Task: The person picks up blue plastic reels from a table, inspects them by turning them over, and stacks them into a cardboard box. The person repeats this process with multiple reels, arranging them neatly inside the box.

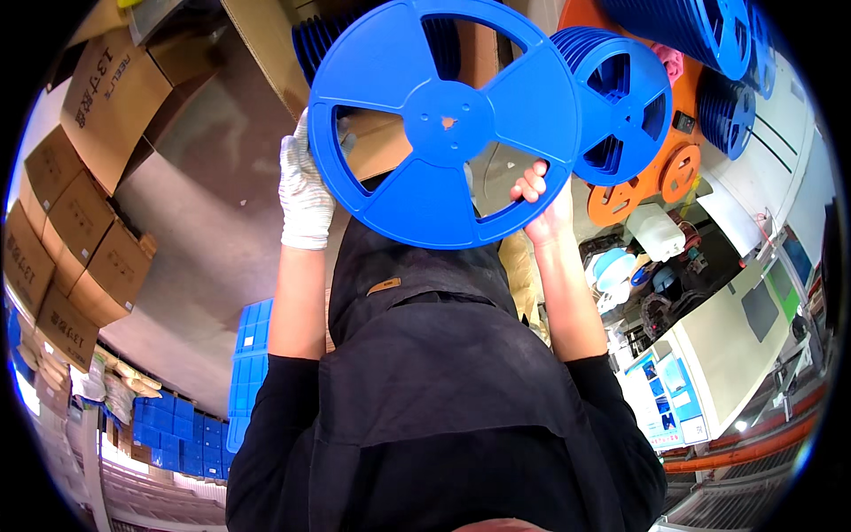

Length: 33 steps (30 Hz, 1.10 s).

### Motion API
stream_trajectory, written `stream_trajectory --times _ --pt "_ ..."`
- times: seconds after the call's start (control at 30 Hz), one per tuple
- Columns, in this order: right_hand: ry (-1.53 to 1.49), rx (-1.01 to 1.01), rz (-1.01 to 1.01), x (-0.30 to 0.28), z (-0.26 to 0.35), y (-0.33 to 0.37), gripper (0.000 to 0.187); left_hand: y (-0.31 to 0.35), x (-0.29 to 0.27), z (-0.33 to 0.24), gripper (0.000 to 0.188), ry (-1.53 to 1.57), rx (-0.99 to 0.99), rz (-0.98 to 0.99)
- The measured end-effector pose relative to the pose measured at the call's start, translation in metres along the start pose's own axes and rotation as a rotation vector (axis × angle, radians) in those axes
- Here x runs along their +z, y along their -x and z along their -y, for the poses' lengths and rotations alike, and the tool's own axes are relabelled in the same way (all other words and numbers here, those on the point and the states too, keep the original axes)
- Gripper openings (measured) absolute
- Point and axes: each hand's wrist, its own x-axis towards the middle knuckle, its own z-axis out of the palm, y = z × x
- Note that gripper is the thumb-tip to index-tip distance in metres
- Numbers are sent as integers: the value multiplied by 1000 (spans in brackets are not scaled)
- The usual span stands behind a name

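A large blue plastic reel with wide cut-out windows is held up in front of me, its flat face toward me. My left hand, in a white knit glove, grips its left rim; some of the fingers are behind the disc. On the lower right, my bare right hand holds the rim, with fingertips curling through a window. Partly hidden behind the reel is an open cardboard box with more blue reels standing in it.
Right of the held reel, a stack of blue reels stands by an orange surface, with further blue reels beyond. Cardboard cartons are piled at the left. Blue bins stand on the floor beside me. A pale machine cabinet is at the right.
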Motion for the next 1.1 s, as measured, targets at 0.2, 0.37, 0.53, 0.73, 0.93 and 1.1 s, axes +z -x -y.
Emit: stream_trajectory --times 0.2,0.37,0.53,0.73,0.93,1.1 --pt "-20 56 172 -17 -5 -24 38 16 -4 -6 68 -14 45 -51" --pt "-116 117 237 -21 -1 -31 40 18 -6 -1 65 61 60 -45" --pt "-129 191 205 -8 6 -41 42 13 -16 1 62 67 72 -50" --pt "-22 123 171 15 13 -47 53 5 -26 5 49 -116 167 -235" --pt "138 13 86 49 15 -37 61 4 1 21 58 -1371 589 -45" --pt "552 -100 409 120 -52 11 62 -19 21 67 82 -727 171 179"
